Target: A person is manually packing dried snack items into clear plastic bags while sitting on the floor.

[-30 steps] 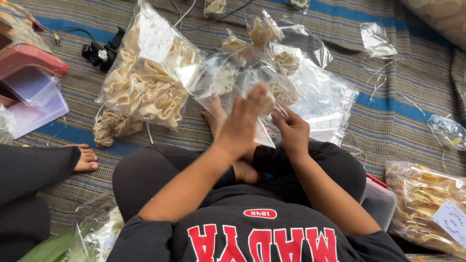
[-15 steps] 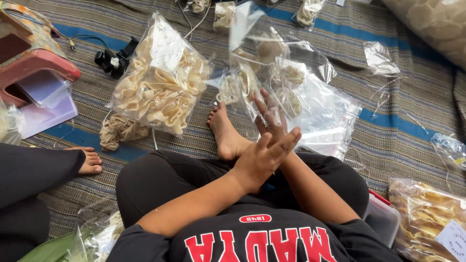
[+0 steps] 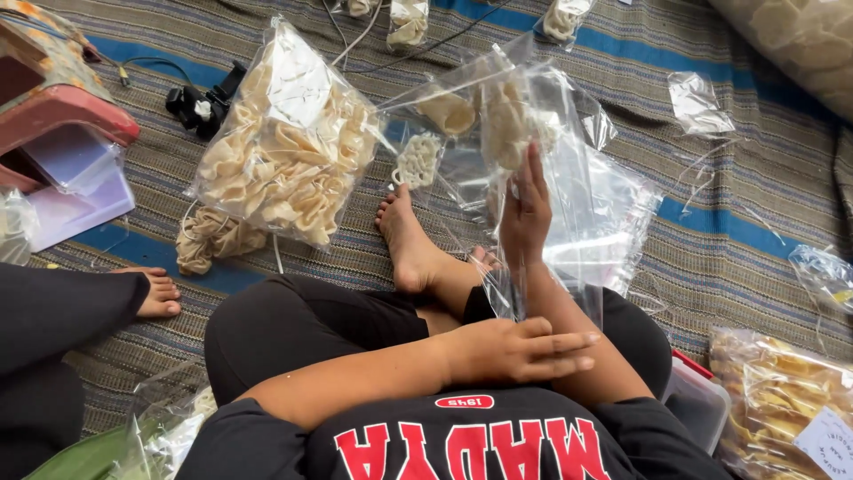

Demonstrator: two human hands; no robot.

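Crackers may spill: right hand pinches tilted clear bag loosely; left hand flat, holding nothing.

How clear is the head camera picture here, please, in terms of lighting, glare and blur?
Head view: soft, even daylight with only faint shadows on the striped mat; white glare on the clear plastic bag that the right hand holds up, hiding part of its contents; the left hand and the large bag of crackers look sharp; the edges bend slightly.
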